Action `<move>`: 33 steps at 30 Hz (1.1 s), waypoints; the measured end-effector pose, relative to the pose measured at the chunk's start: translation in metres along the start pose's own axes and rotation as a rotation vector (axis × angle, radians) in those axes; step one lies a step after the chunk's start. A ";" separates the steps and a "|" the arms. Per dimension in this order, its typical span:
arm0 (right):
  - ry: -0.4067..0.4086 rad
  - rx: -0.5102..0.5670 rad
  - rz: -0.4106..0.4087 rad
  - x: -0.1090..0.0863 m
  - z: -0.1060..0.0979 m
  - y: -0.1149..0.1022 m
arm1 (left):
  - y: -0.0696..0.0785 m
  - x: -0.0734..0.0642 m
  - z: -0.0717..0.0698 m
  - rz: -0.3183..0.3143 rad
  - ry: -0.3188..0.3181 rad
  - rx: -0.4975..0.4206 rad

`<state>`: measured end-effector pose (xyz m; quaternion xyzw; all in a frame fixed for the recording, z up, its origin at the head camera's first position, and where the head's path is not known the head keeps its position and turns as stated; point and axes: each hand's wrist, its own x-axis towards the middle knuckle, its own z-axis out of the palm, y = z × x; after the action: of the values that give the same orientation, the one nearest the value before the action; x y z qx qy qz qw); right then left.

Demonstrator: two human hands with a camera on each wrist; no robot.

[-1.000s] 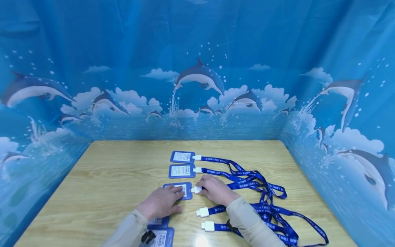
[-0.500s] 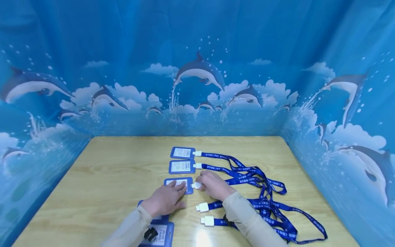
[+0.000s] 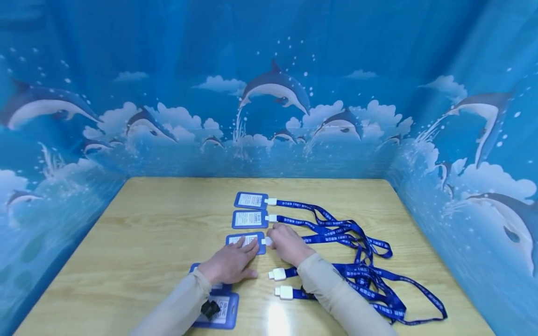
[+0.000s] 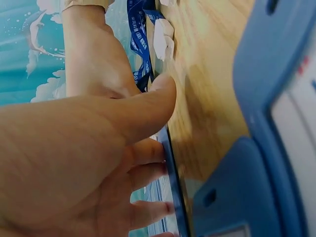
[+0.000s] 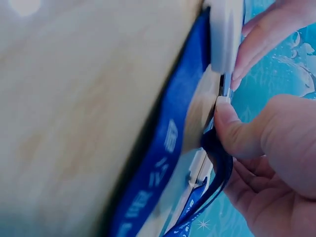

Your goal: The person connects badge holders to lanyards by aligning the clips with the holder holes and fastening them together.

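Observation:
My left hand lies with extended fingers on a blue ID badge holder, third from the back in a column. At that holder's right end my right hand pinches the white clip of a blue lanyard. The clip meets the slotted end; whether it is latched is hidden. In the right wrist view, thumb and fingers of the right hand hold the clip, with the strap hanging beside them. The left wrist view shows the left thumb held away from the holder.
Behind, two badge holders have lanyard clips at their ends. Two more holders lie nearer, partly under the left arm. Two loose clips lie right of them. Tangled straps cover the wooden table's right side.
The head view has tilted down a little. The right hand's clip has come closer to the holder's end. The left hand stays on the holder, its fingers shifted slightly toward the clip.

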<state>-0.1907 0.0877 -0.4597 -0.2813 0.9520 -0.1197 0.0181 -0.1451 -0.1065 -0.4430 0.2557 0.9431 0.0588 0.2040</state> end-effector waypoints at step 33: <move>-0.206 0.193 -0.165 -0.063 -0.019 0.015 | -0.002 -0.027 -0.046 0.018 0.173 0.048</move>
<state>-0.1477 0.1384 -0.4465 -0.3665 0.9027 -0.1822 0.1325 -0.1441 -0.1220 -0.3924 0.2629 0.9561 0.0598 0.1151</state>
